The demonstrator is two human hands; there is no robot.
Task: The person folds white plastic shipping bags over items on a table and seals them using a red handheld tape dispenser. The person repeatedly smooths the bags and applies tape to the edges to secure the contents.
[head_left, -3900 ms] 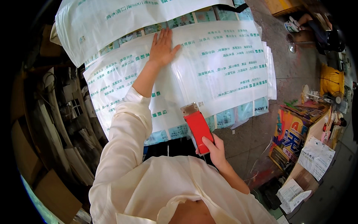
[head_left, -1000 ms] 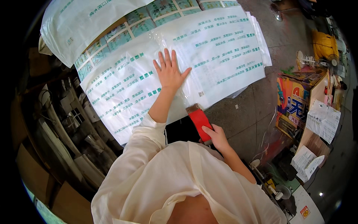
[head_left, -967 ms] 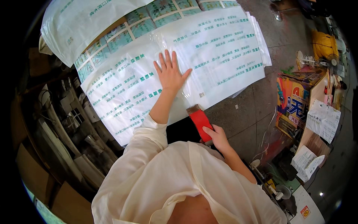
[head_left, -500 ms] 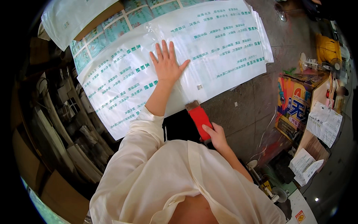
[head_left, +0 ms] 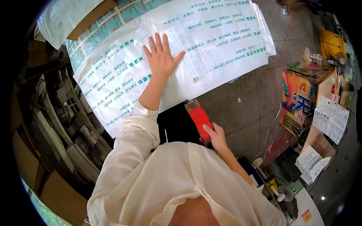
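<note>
My left hand (head_left: pixel 161 61) lies flat with spread fingers on a large white sheet (head_left: pixel 220 77) with green print. A crease or seam runs through the sheet beside that hand, and the surface is glossy and slightly wrinkled there. In my right hand (head_left: pixel 215 136) is a red hand tool (head_left: pixel 199 117) with a flat metal end. The thumb rests on top of its red body, and the other fingers are mostly hidden beneath. Its metal tip is close to the sheet's near edge; whether they touch I cannot tell.
Beyond the sheet, blue-green patterned packs (head_left: pixel 132 13) lie beside a brown board edge (head_left: pixel 90 20). Boards and folded material (head_left: pixel 60 113) stand at left. At right are a colourful carton (head_left: pixel 298 103), papers (head_left: pixel 331 119), a yellow bundle (head_left: pixel 332 44) and a small fan (head_left: pixel 284 193).
The view has shifted slightly. My left hand keeps its place on the sheet, and my right hand still holds the red tool near the edge.
</note>
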